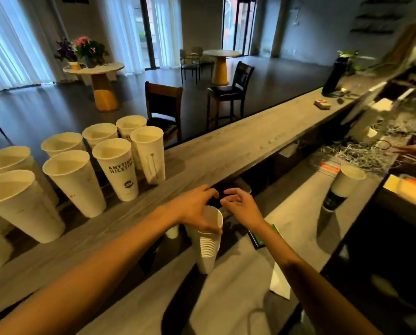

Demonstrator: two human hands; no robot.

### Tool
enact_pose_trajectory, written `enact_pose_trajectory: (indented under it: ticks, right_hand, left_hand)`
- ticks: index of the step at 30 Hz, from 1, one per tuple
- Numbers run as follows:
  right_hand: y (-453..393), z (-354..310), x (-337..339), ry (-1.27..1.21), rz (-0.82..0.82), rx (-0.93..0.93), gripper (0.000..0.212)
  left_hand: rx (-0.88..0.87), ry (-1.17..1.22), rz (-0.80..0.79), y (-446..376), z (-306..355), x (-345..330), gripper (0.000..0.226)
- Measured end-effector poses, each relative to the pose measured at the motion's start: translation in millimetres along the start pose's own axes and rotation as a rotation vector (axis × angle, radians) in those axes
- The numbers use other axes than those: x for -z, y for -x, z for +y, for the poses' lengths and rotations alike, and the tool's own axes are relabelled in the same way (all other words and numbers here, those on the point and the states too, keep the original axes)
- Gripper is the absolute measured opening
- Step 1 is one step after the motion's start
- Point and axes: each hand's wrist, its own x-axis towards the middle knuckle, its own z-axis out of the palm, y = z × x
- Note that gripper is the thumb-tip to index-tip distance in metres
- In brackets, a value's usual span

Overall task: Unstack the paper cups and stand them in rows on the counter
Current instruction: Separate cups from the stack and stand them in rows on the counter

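Observation:
A stack of white paper cups stands on the lower work surface below the wooden counter. My left hand holds the top of that stack, thumb on the rim. My right hand hovers just right of the stack with fingers loosely curled and holds nothing. Several single white cups stand upright in two rows on the counter at the left. The nearest printed cup reads "ANYTIME NICETIME".
A second short cup stack stands on the lower surface at right. A green-edged phone and white paper lie near my right wrist. Another person's hand shows at far right. A small box and dark bottle sit far along the counter.

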Motion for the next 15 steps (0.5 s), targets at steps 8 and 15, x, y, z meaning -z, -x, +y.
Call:
enact_pose_trajectory:
  ticks: [8,15]
  right_hand:
    - [40.3,54.4,-19.5,-0.141,-0.061,-0.196,0.030]
    - [67.4,46.7,-28.4,-0.073,-0.211,-0.215,0.035]
  left_hand:
    - [0.076,-0.126,-0.006,1.9,4.5,-55.8,0.102]
    - [0.059,0.161,0.147,34.6,-11.5,-35.3,0.096]
